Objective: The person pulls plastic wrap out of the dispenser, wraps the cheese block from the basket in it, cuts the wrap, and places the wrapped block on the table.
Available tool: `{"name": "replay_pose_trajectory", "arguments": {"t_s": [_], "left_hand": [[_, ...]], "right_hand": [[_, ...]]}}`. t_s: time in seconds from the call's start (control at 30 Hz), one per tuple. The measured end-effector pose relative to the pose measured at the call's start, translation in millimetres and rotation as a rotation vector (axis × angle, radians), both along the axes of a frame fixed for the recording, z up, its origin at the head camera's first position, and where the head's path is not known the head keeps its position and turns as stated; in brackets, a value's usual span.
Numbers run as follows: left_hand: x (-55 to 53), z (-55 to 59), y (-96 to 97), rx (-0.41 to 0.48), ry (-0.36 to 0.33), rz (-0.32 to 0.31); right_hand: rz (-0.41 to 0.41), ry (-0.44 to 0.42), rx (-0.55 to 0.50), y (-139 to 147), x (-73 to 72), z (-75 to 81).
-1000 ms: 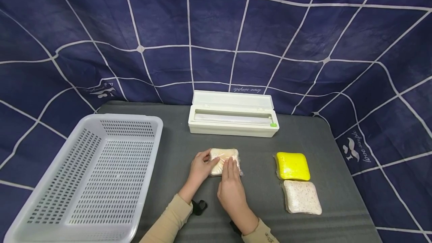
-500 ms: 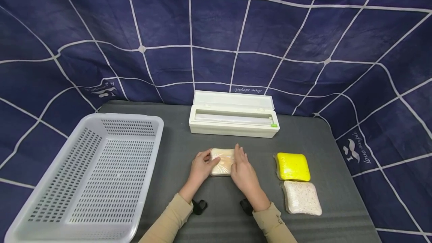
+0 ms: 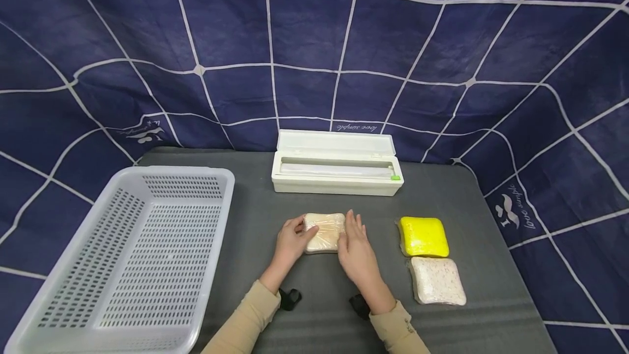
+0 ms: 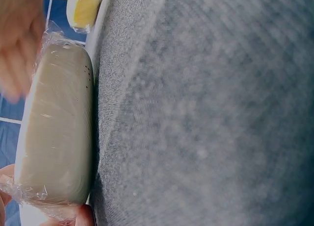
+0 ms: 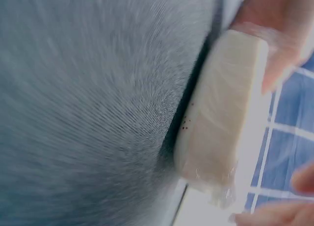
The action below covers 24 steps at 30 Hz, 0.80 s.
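Smoothing film around the pale sponge (image 3: 323,232) just in front of the white film box (image 3: 336,170), left hand (image 3: 291,242) gripping its left end, right hand (image 3: 356,247) flat-fingered against its right side; next, probably sealing loose ends underneath.
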State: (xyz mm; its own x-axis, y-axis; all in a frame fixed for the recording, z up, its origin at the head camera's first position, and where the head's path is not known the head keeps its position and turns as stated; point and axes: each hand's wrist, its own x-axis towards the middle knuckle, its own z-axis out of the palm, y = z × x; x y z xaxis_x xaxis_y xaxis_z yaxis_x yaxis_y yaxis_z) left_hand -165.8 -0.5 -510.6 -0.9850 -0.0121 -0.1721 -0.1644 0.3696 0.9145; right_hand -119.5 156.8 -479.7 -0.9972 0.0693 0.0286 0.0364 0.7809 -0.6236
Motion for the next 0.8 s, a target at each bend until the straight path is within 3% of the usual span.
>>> {"name": "replay_pose_trajectory", "arguments": {"t_s": [0.1, 0.17, 0.37, 0.5, 0.7, 0.8], "left_hand": [[-0.1, 1.0, 0.2, 0.019, -0.006, -0.001], [-0.5, 0.9, 0.4, 0.028, -0.013, 0.002], [-0.2, 0.5, 1.5, 0.008, 0.001, 0.01], [0.0, 0.7, 2.8, -0.004, 0.007, 0.012], [-0.6, 0.8, 3.1, -0.006, 0.009, 0.016], [-0.8, 1.2, 2.1, -0.006, 0.01, -0.002]], "right_hand": [[-0.189, -0.061, -0.186, 7.7, 11.9, 1.9], [-0.264, -0.107, -0.278, 8.6, 20.2, 1.0], [-0.277, -0.093, -0.45, -6.8, 33.6, -1.1], [-0.237, -0.038, -0.37, -19.9, 35.7, -1.3], [-0.077, 0.088, -0.007, -31.7, 38.0, -7.5], [-0.087, 0.125, 0.067, -28.9, 35.7, -5.3]]}}
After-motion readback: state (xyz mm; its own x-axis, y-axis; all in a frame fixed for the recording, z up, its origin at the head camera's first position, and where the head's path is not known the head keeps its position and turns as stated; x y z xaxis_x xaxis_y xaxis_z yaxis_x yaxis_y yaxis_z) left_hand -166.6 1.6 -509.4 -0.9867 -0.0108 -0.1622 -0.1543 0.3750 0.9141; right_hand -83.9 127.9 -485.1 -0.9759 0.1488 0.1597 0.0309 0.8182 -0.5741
